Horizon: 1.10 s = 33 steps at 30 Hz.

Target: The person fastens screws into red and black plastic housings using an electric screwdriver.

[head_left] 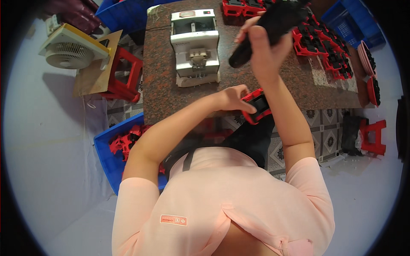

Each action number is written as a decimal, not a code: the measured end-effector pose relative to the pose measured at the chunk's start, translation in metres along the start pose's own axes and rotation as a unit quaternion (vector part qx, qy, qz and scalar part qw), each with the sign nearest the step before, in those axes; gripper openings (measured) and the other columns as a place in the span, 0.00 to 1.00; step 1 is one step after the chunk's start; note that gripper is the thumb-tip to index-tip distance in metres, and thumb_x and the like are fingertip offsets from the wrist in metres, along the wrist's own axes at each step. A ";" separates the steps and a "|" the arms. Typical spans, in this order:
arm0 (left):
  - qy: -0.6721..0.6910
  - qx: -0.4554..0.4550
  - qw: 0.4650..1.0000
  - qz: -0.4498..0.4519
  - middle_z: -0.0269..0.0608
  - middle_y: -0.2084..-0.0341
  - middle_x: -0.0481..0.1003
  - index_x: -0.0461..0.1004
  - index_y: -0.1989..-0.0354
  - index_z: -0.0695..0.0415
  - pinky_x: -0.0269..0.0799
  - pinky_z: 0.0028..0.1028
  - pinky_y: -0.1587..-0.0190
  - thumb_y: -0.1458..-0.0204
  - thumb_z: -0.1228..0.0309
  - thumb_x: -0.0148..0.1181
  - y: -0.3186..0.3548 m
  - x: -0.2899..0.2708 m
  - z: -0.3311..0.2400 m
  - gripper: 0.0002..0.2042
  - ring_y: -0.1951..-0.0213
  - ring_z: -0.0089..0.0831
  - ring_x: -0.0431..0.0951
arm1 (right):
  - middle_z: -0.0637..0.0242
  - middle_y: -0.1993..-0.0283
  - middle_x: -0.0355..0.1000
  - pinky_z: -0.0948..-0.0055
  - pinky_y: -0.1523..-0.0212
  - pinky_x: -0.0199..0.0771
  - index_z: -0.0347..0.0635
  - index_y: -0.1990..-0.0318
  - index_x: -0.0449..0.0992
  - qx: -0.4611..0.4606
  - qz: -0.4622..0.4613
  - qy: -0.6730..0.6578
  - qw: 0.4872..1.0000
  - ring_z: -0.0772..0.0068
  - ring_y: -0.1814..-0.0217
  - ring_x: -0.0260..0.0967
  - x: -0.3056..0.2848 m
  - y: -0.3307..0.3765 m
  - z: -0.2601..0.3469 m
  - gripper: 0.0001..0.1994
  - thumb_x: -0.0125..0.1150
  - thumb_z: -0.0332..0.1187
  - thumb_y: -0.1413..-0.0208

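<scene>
At the front edge of the stone-topped table (171, 100), my left hand (232, 97) is closed on a red and black plastic part (259, 105). The part lies tilted, with its dark middle facing up. My right hand (268, 53) is raised above the table, wrapped round a long black object (279, 21). Its narrower end points down and to the left, and blur hides its exact kind. Left of the hands stands a white bench machine (183, 55) with a dark opening on top.
Rows of red and black parts (320, 42) cover the table's right side. A blue bin (112, 170) with red pieces is beside my left leg. At the left, a fan (70, 55) sits near a red stool (128, 72); another red stool (375, 136) stands at the right.
</scene>
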<state>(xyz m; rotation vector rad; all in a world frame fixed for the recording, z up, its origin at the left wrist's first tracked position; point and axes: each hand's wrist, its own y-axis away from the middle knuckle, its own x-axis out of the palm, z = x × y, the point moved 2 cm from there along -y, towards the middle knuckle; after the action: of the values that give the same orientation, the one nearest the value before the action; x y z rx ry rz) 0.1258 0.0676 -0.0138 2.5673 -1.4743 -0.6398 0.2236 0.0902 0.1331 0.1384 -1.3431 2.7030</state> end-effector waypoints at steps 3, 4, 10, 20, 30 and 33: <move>0.006 -0.012 1.000 0.015 0.46 0.56 0.76 0.71 0.50 0.62 0.69 0.30 0.48 0.60 0.55 0.74 0.062 -0.049 0.013 0.32 0.51 0.34 0.74 | 0.61 0.68 0.73 0.75 0.68 0.75 0.36 0.52 0.62 -0.010 0.015 -0.049 0.999 0.75 0.71 0.71 0.039 0.007 -0.022 0.16 0.63 0.30 0.41; 0.053 -0.014 0.998 0.014 0.47 0.53 0.75 0.70 0.47 0.63 0.68 0.30 0.46 0.59 0.56 0.74 0.079 -0.064 0.022 0.33 0.49 0.34 0.73 | 0.61 0.68 0.73 0.75 0.68 0.74 0.36 0.52 0.62 -0.024 0.015 -0.053 0.998 0.75 0.71 0.71 0.048 0.010 -0.031 0.17 0.63 0.28 0.42; 0.061 -0.095 0.990 -0.085 0.49 0.45 0.71 0.67 0.40 0.62 0.65 0.32 0.40 0.52 0.68 0.66 0.158 -0.125 0.036 0.29 0.43 0.38 0.71 | 0.72 0.64 0.72 0.80 0.65 0.71 0.38 0.51 0.67 0.006 -0.005 -0.028 1.000 0.83 0.66 0.69 0.074 0.024 -0.057 0.26 0.76 0.34 0.52; -0.460 0.049 0.836 -0.295 0.53 0.46 0.64 0.65 0.42 0.56 0.63 0.43 0.43 0.63 0.61 0.74 0.118 -0.014 -0.007 0.37 0.42 0.50 0.64 | 0.71 0.66 0.73 0.78 0.65 0.73 0.39 0.54 0.69 0.020 -0.004 -0.015 1.000 0.82 0.66 0.70 0.087 0.013 -0.062 0.23 0.76 0.34 0.53; -0.518 0.088 0.747 -0.407 0.50 0.49 0.68 0.68 0.49 0.58 0.61 0.39 0.41 0.51 0.71 0.59 0.096 0.003 0.005 0.19 0.44 0.44 0.67 | 0.71 0.72 0.72 0.81 0.71 0.70 0.40 0.61 0.67 0.165 0.002 -0.157 0.974 0.84 0.71 0.69 0.107 0.007 -0.017 0.16 0.72 0.30 0.49; -0.498 0.089 0.772 -0.385 0.48 0.52 0.70 0.70 0.50 0.58 0.61 0.37 0.43 0.53 0.71 0.59 0.097 0.000 0.004 0.19 0.47 0.40 0.69 | 0.59 0.71 0.72 0.74 0.74 0.74 0.33 0.53 0.64 0.071 0.048 -0.107 0.991 0.73 0.76 0.71 0.111 0.019 -0.011 0.21 0.61 0.43 0.39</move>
<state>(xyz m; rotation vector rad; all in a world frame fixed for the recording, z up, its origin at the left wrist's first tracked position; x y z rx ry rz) 0.0468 0.0173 0.0114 3.0618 -0.3980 -2.3276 0.1103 0.0950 0.1265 0.3964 -1.2367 2.9344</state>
